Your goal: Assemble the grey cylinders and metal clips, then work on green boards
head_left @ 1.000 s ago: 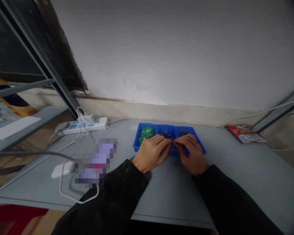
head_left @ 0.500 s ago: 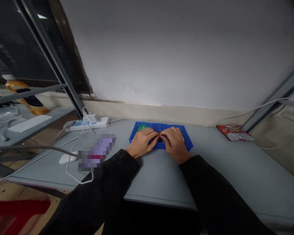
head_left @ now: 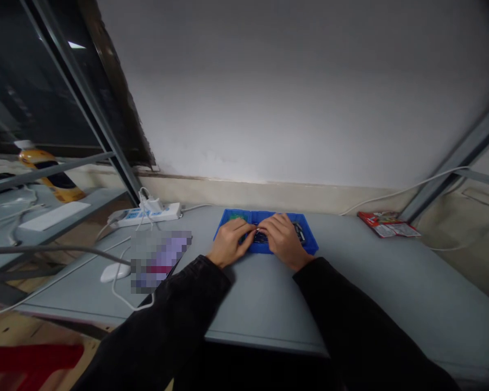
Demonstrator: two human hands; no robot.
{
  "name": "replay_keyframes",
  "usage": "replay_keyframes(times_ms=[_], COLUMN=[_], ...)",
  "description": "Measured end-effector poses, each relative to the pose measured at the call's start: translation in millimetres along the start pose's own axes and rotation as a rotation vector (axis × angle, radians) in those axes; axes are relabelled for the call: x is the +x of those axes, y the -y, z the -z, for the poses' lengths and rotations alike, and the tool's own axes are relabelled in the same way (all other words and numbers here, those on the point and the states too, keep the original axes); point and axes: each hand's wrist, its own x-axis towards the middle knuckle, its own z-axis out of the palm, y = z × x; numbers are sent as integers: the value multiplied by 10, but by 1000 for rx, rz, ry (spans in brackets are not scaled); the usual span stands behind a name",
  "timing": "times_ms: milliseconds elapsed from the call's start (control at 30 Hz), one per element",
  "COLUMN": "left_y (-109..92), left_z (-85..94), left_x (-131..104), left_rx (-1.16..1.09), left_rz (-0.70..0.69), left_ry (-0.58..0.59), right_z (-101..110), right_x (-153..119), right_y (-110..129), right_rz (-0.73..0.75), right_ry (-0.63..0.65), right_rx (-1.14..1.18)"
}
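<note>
A blue divided tray (head_left: 309, 243) lies on the grey table (head_left: 264, 304) near the wall. Green pieces (head_left: 238, 216) sit in its left compartment, dark thin pieces (head_left: 261, 238) in the middle one, and dark and silvery pieces (head_left: 299, 232) in the right one. Over the left part of the tray, my left hand (head_left: 231, 240) is closed in a pinch. Just beside it, my right hand (head_left: 282, 239) pinches too, above the middle and right parts. The fingertips of both meet around something small that I cannot make out.
A white power strip (head_left: 163, 213) with cables, a blurred-out purple object (head_left: 169, 255) and a white oval item (head_left: 114, 272) are on the left. At the right lies a red packet (head_left: 387, 224). An orange bottle (head_left: 52, 174) is on the neighbouring table.
Both hands have shifted slightly left over the tray, and more of the right compartment's contents shows. The whole view has moved a little.
</note>
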Motion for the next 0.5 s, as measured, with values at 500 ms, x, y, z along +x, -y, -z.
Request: replay_keyframes(times_ms=[500], left_y=[-33], left_z=[39], left_x=[20], left_rx=[34], left_rz=[-58], left_ry=[11], right_z=[130], right_x=[-47], right_y=[43], right_rz=[-51], right_ry=[45], right_rx=[13])
